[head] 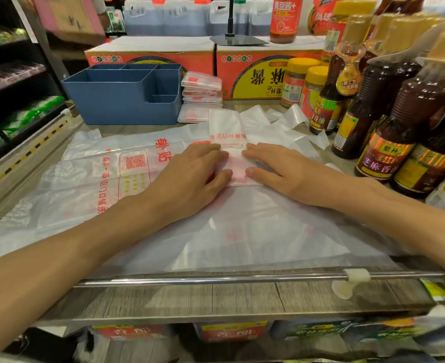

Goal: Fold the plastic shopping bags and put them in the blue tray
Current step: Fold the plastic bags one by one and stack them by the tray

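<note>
Bag (235,166) half-folded, pressed by flat-fingered left hand (190,176), right hand (276,171); blue tray (116,100) well behind, bottles (389,121) crowd right edge.

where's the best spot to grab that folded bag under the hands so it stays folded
Pinch the folded bag across its near folded edge, coming from the person's side, thumb under and fingers on top. It lies as a flat narrow strip, pressed by the left hand and right hand, with loose handles trailing at the far end; gripping there would probably let the layers spring open.
</note>
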